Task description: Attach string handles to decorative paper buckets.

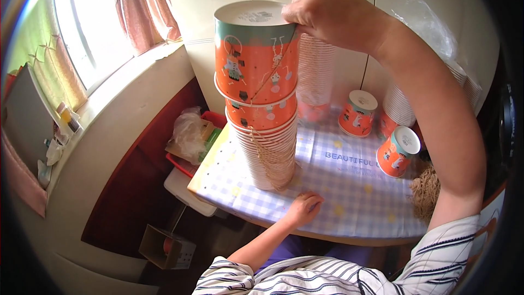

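A tall stack of upside-down orange paper cups (256, 68) with green bands and printed figures stands before me. My right hand (322, 11) reaches across to its top, fingers pinched at the upper cup's base edge. From those fingers a thin strand of twine (271, 76) slants down across the cup's side. More twine loops (273, 158) hang loosely around the stack lower down. My left hand (307, 207) rests closed at the table's near edge, right of the stack's foot. Whatever its curled fingers may hold is hidden.
Two upturned cups (358, 113) (398, 152) stand to the right, near a tangled twine bundle (426, 191). Behind are further cup stacks (315, 71) in clear plastic. A checked cloth (349, 186) covers the table. Left of it sit a red basket (185, 165) and a cardboard box (166, 247).
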The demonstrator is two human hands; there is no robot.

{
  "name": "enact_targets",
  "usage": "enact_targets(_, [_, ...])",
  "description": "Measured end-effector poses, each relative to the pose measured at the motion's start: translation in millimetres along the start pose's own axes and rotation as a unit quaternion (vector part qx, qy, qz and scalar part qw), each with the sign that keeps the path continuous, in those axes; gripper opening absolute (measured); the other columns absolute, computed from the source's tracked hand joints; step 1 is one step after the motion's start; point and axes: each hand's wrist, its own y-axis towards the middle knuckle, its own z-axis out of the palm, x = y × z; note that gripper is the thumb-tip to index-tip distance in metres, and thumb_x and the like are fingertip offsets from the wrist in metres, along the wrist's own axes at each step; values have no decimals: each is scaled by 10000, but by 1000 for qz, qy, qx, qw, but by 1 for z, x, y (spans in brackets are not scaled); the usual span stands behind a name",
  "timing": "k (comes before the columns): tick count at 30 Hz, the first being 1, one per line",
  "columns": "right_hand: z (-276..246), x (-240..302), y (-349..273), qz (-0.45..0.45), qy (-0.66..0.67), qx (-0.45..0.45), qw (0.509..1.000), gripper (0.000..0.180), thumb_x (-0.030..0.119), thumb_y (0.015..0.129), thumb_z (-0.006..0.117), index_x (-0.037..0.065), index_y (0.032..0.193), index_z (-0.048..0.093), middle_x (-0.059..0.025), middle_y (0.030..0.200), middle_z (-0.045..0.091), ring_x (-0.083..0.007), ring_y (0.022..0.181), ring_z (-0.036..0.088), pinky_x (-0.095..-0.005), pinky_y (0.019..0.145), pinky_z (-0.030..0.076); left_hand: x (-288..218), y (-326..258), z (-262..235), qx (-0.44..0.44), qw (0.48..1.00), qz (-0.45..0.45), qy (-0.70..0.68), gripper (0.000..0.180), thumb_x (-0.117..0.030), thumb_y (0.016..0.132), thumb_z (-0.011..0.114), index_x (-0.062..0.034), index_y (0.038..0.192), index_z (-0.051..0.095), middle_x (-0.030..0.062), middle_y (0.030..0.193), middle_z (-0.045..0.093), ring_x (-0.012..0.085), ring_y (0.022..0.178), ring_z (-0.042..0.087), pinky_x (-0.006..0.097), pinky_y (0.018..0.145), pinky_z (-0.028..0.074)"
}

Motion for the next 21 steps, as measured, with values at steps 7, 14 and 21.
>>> enact_targets(7, [5,12,7,31,-20,92,995,124,22,768,565,67,803,675,-123,788,666,-277,779,662,-367,717,533,3,-2,1,4,1000,-4,-1,149,-51,743,634,-50,892,642,112,890,637,309,833,608,395,760,481])
enact_targets(14, [11,25,15,14,-45,115,992,127,33,763,569,80,781,685,-110,799,673,-252,781,672,-351,719,546,4,-6,1,29,999,-18,8,166,-55,741,639,-58,907,654,109,918,640,303,894,603,396,791,483])
enact_targets(21, [16,31,13,6,-62,140,988,123,48,747,579,92,735,693,-96,783,680,-237,774,679,-337,683,561,5,-5,3,20,1000,-6,9,159,-50,736,639,-56,894,653,107,898,644,300,872,608,392,780,482])
